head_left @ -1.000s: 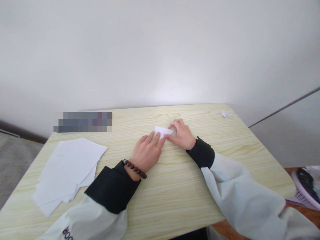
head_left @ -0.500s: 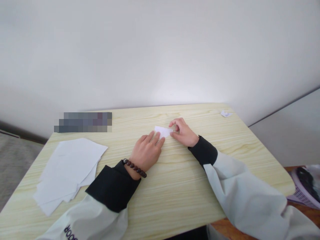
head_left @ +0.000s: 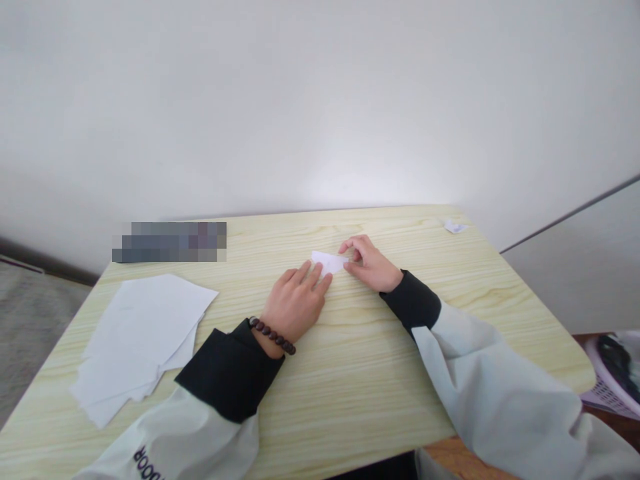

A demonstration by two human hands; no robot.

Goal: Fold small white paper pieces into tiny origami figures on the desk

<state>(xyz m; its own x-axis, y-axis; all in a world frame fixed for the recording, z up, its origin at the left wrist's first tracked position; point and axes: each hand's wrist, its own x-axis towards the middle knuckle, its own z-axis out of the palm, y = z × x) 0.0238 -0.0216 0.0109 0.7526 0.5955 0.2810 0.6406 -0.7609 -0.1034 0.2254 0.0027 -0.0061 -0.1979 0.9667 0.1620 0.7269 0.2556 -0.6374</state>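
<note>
A small folded piece of white paper lies on the table in front of me. My left hand, with a dark bead bracelet at its wrist, rests palm down with fingers spread, the fingertips touching the near edge of the paper. From the other side, my right hand has its thumb and index finger curled about the paper's right end, one tip on the far edge and one on the near edge. The remaining right fingers are bent, partly hidden behind the index finger.
Loose white sheets lie in an overlapping pile on the left of the wooden table. Behind them is a blurred-out dark object. A small crumpled paper sits at the far right corner. A purple basket stands beyond the right edge.
The whole view has shifted slightly. Both hands keep nearly the same pose on the paper.
</note>
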